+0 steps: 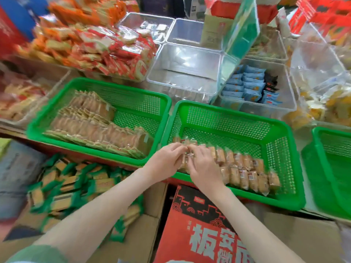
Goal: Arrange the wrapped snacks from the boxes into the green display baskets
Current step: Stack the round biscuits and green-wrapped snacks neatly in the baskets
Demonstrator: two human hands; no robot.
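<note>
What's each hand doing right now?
Left hand: pinches a snack.
Right hand: rests on snack row, grip cannot be told.

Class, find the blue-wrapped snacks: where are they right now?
Head view, right of centre: the blue-wrapped snacks sit in a clear plastic bin, directly behind the middle green basket.

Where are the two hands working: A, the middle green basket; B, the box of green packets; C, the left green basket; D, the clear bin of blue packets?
A: the left hand and right hand meet on the wrapped snacks in the middle green basket.
</note>
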